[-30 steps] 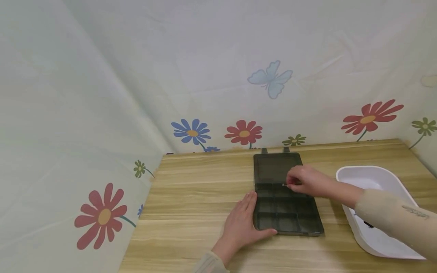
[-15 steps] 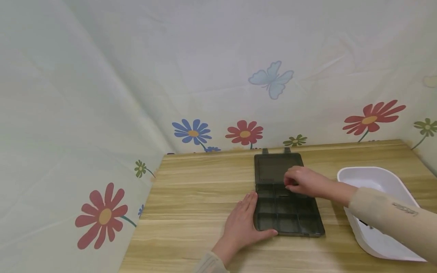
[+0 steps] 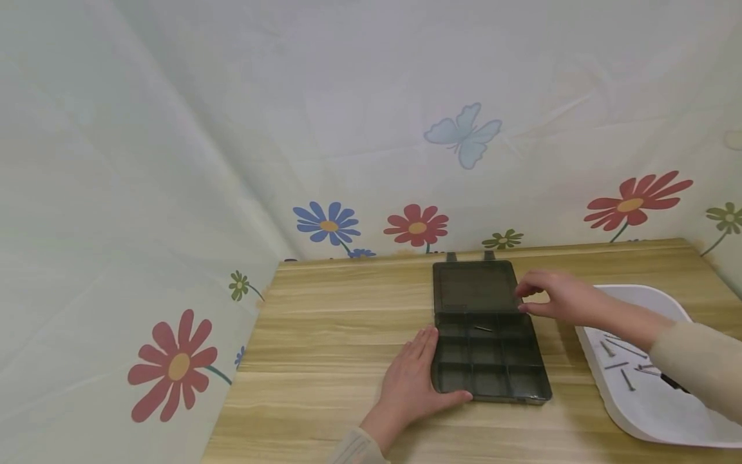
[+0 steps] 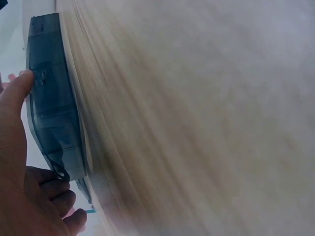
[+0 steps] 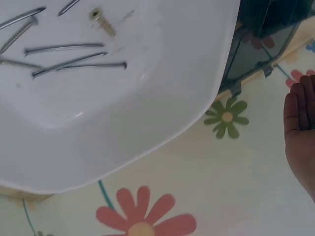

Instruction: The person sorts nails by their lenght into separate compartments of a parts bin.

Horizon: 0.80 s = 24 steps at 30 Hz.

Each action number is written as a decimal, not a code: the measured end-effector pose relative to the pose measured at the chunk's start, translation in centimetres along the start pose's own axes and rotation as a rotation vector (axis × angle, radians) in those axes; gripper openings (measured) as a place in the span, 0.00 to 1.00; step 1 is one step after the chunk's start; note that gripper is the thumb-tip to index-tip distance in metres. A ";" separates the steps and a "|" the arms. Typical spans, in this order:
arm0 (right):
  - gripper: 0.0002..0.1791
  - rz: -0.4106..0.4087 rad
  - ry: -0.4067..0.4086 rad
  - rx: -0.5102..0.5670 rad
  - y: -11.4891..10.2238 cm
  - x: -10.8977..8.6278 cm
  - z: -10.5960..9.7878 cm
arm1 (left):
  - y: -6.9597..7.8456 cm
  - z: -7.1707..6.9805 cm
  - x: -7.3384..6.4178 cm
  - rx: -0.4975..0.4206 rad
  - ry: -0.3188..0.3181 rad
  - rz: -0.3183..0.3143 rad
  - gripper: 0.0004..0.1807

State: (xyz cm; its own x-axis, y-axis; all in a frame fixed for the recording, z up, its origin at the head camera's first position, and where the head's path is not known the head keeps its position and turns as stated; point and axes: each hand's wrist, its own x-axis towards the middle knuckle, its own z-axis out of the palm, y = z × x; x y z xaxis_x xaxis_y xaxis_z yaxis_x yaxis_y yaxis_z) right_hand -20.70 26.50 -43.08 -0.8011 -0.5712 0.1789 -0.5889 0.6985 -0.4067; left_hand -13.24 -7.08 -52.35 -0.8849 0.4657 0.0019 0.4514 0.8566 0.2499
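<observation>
A dark translucent compartment box lies on the table with its lid laid open toward the back wall. In the middle compartment of its back row sits a small, thin metal nail or screw. My left hand rests against the box's near left corner, fingers along the left side and thumb at the front edge. The left wrist view has that thumb touching the box wall. My right hand hovers by the lid's right edge, thumb and fingers apart, holding nothing.
On the right stands a white tray with several loose nails and screws, plus a small black object. My right forearm passes over it. A flower-printed cloth hangs behind the wooden table.
My right hand has let go of the small metal piece, which now lies in the box, and has moved right with its fingers parted. My left hand stays in place.
</observation>
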 end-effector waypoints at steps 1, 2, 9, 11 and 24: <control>0.12 0.008 0.006 -0.006 0.2 -0.3 -0.4 | 0.0 0.0 0.0 -0.004 0.000 0.003 0.68; 0.12 0.013 0.011 -0.011 0.4 -0.7 -0.8 | 0.0 0.0 0.0 -0.007 -0.001 0.005 0.68; 0.16 0.080 0.002 -0.081 1.7 -2.7 -3.1 | 0.0 0.0 0.1 -0.017 -0.009 0.005 0.68; 0.17 0.086 0.009 -0.102 2.2 -3.2 -3.5 | -0.1 0.0 0.1 -0.014 -0.006 0.005 0.68; 0.22 0.121 0.113 -0.204 4.5 -7.2 -3.7 | -0.2 0.2 0.1 -0.014 -0.006 0.010 0.69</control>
State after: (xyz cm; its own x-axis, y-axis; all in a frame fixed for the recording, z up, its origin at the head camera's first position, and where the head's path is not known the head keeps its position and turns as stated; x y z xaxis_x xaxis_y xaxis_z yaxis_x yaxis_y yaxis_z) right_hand -17.97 35.33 -42.90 -0.8672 -0.4347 0.2431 -0.4884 0.8377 -0.2445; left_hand -13.43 -7.18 -52.58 -0.8796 0.4758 -0.0010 0.4588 0.8486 0.2636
